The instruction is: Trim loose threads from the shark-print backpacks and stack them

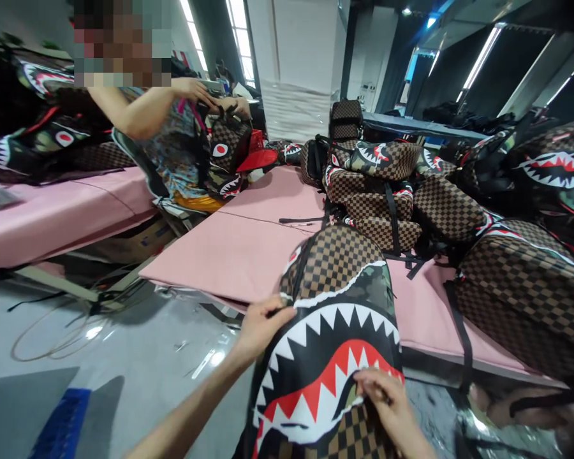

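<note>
A brown-and-black checkered backpack with a red-and-white shark mouth [332, 357] is upright in front of the wearer, its top overlapping the edge of a pink-covered tabletop [210, 248] in view. The left hand [266, 322] has its grip closed on the bag's left edge. The right hand [382, 392] touches the lower front, fingertips bunched; whether its grip pinches anything, I cannot tell. Similar checkered bags [380, 207] lie piled beyond.
</note>
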Demonstrator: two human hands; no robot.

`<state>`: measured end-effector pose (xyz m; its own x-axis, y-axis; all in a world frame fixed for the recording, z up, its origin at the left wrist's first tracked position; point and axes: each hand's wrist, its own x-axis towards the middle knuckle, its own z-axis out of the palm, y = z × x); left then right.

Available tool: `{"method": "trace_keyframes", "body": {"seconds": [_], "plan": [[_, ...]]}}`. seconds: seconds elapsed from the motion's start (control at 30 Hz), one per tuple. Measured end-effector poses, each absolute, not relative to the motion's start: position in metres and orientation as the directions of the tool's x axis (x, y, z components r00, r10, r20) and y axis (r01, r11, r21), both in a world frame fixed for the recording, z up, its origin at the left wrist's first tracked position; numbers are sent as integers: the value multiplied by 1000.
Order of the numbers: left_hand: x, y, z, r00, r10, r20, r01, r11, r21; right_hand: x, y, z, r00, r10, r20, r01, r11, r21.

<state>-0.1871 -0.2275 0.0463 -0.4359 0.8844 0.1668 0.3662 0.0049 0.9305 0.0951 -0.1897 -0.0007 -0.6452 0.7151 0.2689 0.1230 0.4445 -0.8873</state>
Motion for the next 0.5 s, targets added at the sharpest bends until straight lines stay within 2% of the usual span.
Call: {"method": "trace_keyframes", "body": {"seconds": [0.07,0.13,0.23,0.3,0.37,0.43,0.5], "plan": [[-173,-218,104,-460,806,372,461,-141,876,99,-182,24,-555,762,333,63,438,-897],[-154,-208,145,-392,757,524,622,-201,756,103,-176,43,-482,780,399,-10,450,-893],[-115,-200,158,-156,741,653,845,-243,477,110,-169,66,-398,796,457,-56,476,-878],[-85,-201,140,-8,765,645,915,-254,313,111,-165,79,-382,780,495,-42,521,-853],[-58,-210,117,106,816,569,932,-282,230,110,-160,91,-425,721,548,-16,599,-801],[-43,-224,103,231,842,488,895,-380,232,107,-156,99,-497,646,579,25,678,-735],[-47,-234,107,332,800,500,808,-515,286,105,-155,101,-578,570,584,77,750,-657]]}}
